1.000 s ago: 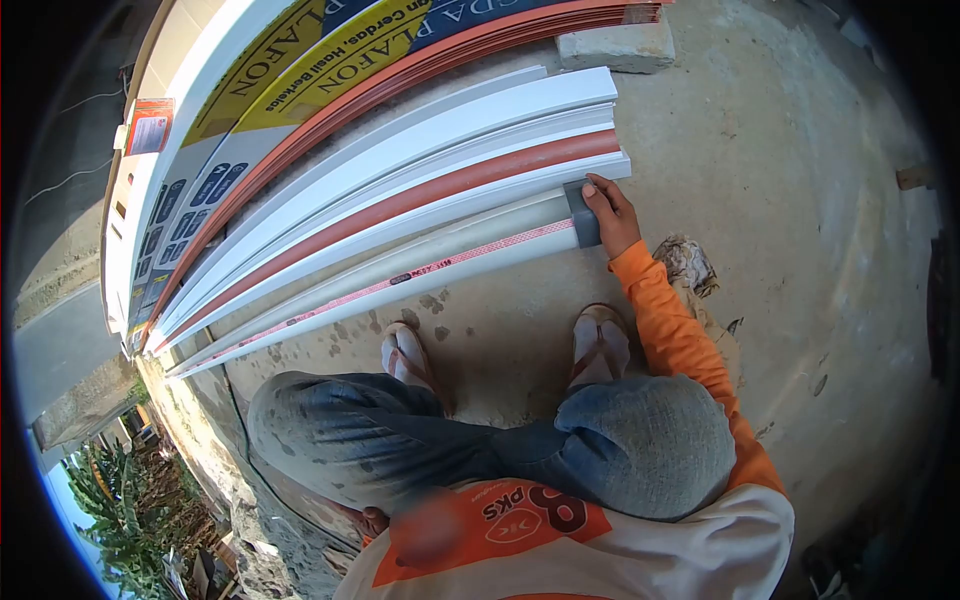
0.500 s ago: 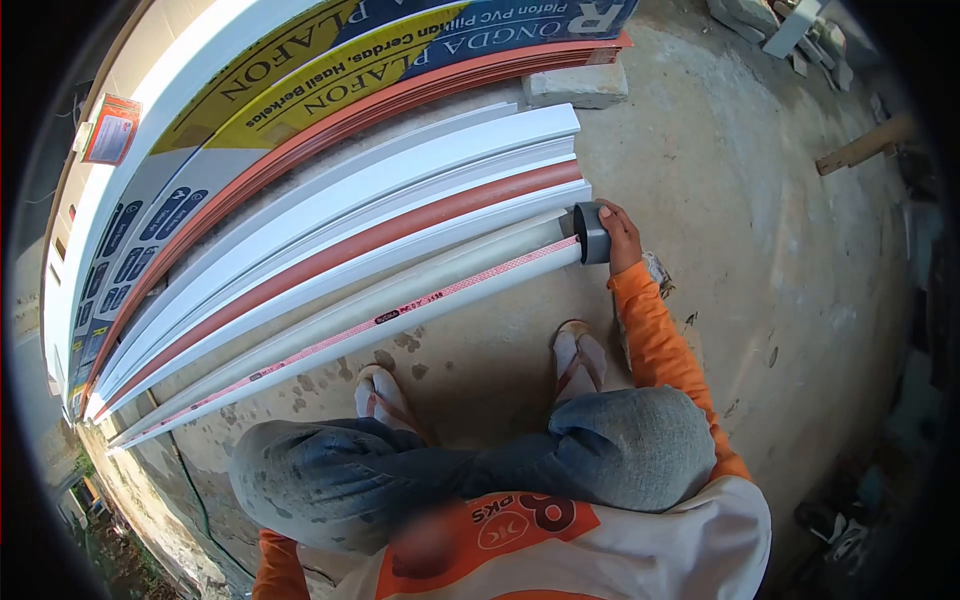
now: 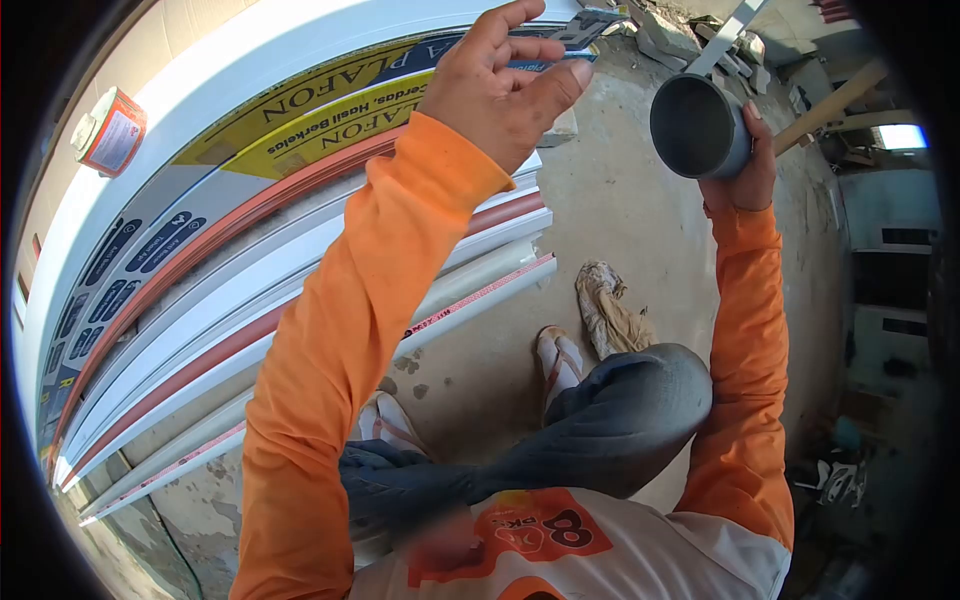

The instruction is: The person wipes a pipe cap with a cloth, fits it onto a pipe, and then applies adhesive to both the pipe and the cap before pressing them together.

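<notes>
My right hand (image 3: pixel 745 165), at the upper right, grips a dark grey pipe coupling (image 3: pixel 732 122), its round mouth tipped toward me. Its fingertips curl around the outer wall. My left hand (image 3: pixel 510 80) is raised over the printed box, fingers apart, with nothing visible in it. Just beyond its fingers is a flat grey piece (image 3: pixel 590 25) that I cannot make out. Below my left sleeve lies a pale grey plastic pipe (image 3: pixel 480 305) with a red printed stripe, its near end uncovered. Part of the pipe is hidden by that sleeve.
White and red-brown trim strips (image 3: pixel 190 370) lie beside the pipe. A long printed box (image 3: pixel 290 110) stands behind them, with a small red-labelled can (image 3: pixel 112 135) on top. A crumpled cloth (image 3: pixel 610 310) lies near my foot. Rubble (image 3: pixel 670 40) and a wooden bar (image 3: pixel 835 105) are farther off.
My right hand has lifted the coupling away from the pipe's end, up and to the right. My left hand has come up into view over the box.
</notes>
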### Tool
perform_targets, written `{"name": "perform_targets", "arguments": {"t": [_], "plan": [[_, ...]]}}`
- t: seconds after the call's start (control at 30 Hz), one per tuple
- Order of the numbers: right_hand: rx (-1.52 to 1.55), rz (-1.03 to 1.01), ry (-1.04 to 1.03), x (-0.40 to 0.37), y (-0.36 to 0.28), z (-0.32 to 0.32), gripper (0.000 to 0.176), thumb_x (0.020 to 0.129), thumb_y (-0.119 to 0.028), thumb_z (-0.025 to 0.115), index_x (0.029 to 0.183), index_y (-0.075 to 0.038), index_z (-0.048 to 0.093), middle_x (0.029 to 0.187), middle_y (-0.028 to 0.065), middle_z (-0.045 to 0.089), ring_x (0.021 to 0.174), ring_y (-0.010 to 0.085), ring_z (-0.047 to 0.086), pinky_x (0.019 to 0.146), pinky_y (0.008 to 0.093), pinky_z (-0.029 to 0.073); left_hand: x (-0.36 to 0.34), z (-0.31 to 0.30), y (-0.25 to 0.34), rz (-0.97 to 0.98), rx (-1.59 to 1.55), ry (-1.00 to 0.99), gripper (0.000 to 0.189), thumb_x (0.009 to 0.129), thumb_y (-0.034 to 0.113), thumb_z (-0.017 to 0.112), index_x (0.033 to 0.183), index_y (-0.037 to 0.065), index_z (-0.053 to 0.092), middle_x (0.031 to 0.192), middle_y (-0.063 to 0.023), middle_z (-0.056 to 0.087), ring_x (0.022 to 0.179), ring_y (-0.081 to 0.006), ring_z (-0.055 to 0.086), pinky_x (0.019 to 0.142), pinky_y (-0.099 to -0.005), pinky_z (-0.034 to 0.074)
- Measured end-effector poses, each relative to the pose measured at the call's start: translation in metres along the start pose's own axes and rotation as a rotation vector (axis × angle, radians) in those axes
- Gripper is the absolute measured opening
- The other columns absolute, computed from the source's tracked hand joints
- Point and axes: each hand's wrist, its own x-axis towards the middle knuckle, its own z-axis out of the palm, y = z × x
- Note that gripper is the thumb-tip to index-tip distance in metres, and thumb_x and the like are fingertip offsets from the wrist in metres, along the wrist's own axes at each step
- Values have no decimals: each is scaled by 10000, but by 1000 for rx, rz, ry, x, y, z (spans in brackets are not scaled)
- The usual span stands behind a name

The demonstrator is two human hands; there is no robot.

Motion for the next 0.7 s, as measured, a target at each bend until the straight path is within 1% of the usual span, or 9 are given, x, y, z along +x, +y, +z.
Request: {"name": "perform_targets", "arguments": {"t": [0.03,0.13,0.17,0.23,0.3,0.43,0.5,0.57,0.7], "plan": [[-11,0,12,-1,-9,19,308,938,-316,473,1061,-46,557,1044,119,638,938,254,641,820,418,537,-3,5,0,-3,-13,-8,617,894,93,643,1381,-41,290,1157,-182,542,977,-184,618,724,-245,516],[-11,-4,-89,5,-18,58,377,957,-337,424,1126,-32,568,1112,135,633,987,270,635,840,429,537,-24,1,-21,111,-441,384,587,905,369,594,1347,39,394,1223,-195,547,1036,-277,598,823,-392,514],[160,35,-264,8,-10,60,416,958,-355,413,1160,-24,563,1136,139,628,1006,276,631,852,440,533,-23,-11,-35,111,-469,378,587,905,369,594,1347,39,394,1223,-195,547,1036,-277,598,823,-392,514],[318,105,-442,-1,13,76,456,960,-374,402,1195,-16,557,1161,142,624,1024,282,627,864,450,530,-16,-37,-53,-181,-324,348,642,900,445,576,1364,47,379,1249,-187,541,1099,-282,568,851,-422,491],[207,106,4,-23,37,100,468,958,-395,397,1220,-38,548,1172,139,619,1044,306,615,865,503,516,-11,-62,-46,-112,-193,301,682,890,478,574,1380,52,364,1267,-189,530,1128,-283,551,867,-424,480],[226,346,79,-46,67,83,481,951,-423,383,1233,-71,549,1186,144,610,1064,331,599,848,576,498,-19,-68,-35,-21,-112,160,784,856,534,595,1423,67,320,1311,-185,500,1199,-280,505,903,-408,467],[215,468,245,-61,55,79,498,942,-443,368,1218,-79,564,1184,144,610,1071,348,593,826,615,489,-29,-55,-54,-57,-213,-14,920,750,472,754,1445,84,293,1362,-187,451,1221,-317,486,944,-412,459],[201,434,306,-66,50,79,517,935,-454,362,1214,-68,563,1192,143,607,1066,343,597,826,619,488,-38,-30,-64,-168,-140,-171,1089,628,430,862,1466,103,247,1388,-179,424,1248,-336,462,954,-415,458],[157,288,337,-71,41,90,496,946,-418,365,1230,-52,541,1179,144,609,1047,324,607,879,540,497,-38,9,-72,-107,140,-385,1226,518,374,926,1478,120,207,1390,-154,420,1275,-312,440,976,-408,447]]}}
